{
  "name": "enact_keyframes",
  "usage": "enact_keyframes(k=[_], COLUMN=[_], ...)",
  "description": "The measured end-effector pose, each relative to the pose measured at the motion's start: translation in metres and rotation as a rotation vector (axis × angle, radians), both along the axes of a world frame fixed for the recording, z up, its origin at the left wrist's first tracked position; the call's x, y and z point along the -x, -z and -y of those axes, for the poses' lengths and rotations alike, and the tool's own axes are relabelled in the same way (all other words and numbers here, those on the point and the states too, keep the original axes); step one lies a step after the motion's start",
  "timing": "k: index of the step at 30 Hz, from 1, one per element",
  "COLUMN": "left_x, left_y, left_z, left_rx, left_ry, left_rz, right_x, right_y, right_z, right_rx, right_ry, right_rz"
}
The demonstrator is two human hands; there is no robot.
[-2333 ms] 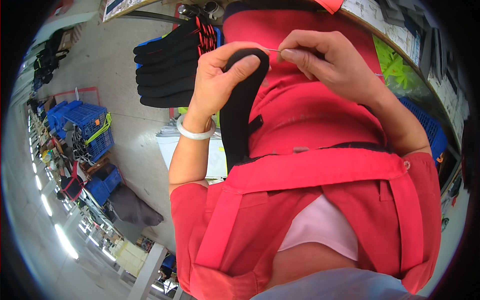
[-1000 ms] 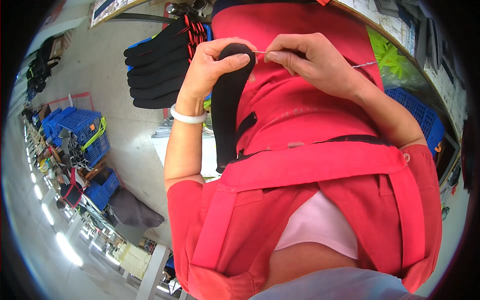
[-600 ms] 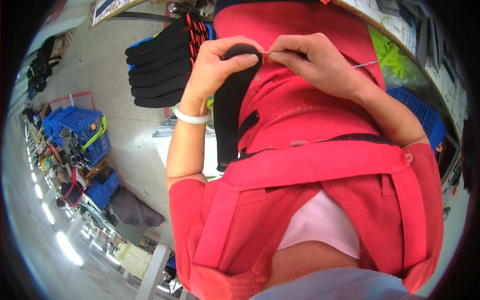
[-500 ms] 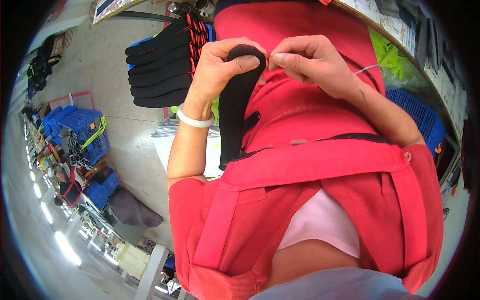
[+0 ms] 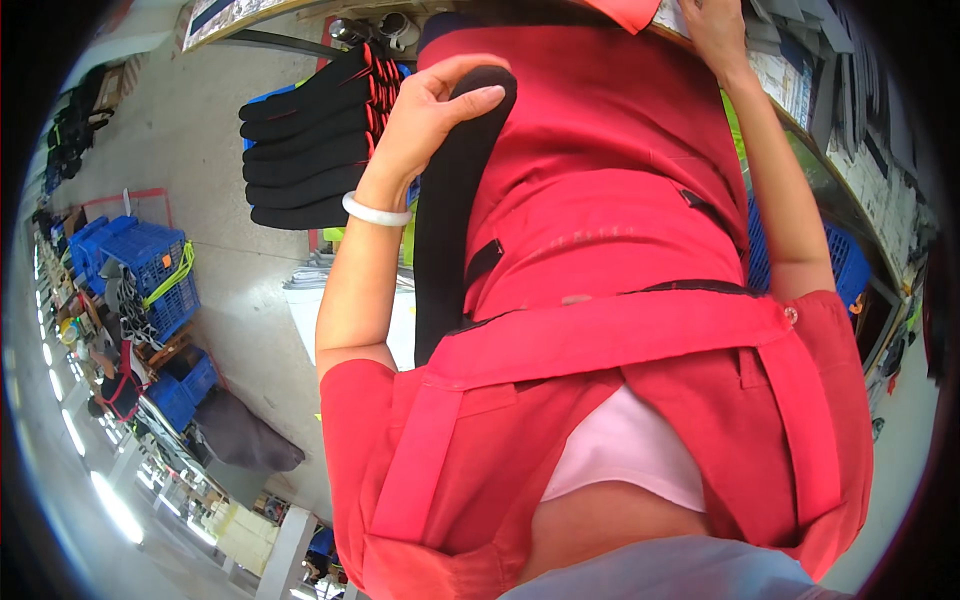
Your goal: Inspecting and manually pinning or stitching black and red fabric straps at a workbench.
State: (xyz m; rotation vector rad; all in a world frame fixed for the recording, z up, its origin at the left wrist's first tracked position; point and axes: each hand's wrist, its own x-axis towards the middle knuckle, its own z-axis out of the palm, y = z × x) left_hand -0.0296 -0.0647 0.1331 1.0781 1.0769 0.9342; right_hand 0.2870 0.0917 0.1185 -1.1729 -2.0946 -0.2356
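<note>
My left hand (image 5: 425, 120) is closed on one end of a long black sock-like knitted piece (image 5: 452, 220). Thumb and fingers pinch its rounded top, and the rest hangs down past my wrist, in front of the red apron (image 5: 600, 120). Far to the right, my right hand (image 5: 714, 38) reaches over the edge of the worktable (image 5: 785, 85). Its fingers run out of the picture at the top, so what they touch is hidden. Left of my left hand lies a stack of similar black knitted pieces (image 5: 305, 165) with red at their ends.
Blue crates hold the stack and stand below the table at right, such as the blue crate (image 5: 845, 255). More blue crates (image 5: 165, 270) stand on the floor at far left, near a seated person (image 5: 122, 385). A metal cup (image 5: 398, 30) is at the top. Papers (image 5: 310, 280) lie beside my left forearm.
My right hand has left the end of the black knitted piece and moved up and right to the table. My left hand still holds the piece, slightly further up and left.
</note>
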Motion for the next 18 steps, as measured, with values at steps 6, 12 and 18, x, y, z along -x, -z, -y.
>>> enact_keyframes(k=[6, 12, 18], left_x=[-0.001, 0.043, 0.068], left_y=[0.009, -0.012, -0.006], left_z=[-0.020, 0.030, 0.053], left_rx=[-0.038, 0.234, 0.434], left_ry=[-0.203, 0.143, -0.337], left_rz=[-0.115, -0.235, 0.220], right_x=[0.129, 0.113, 0.135], right_y=[-0.024, -0.063, -0.022], right_z=[0.088, -0.017, 0.018], right_rx=[1.334, 1.060, 0.698], right_ry=[-0.536, -0.466, -0.288], right_rz=[-0.397, -0.772, -0.601])
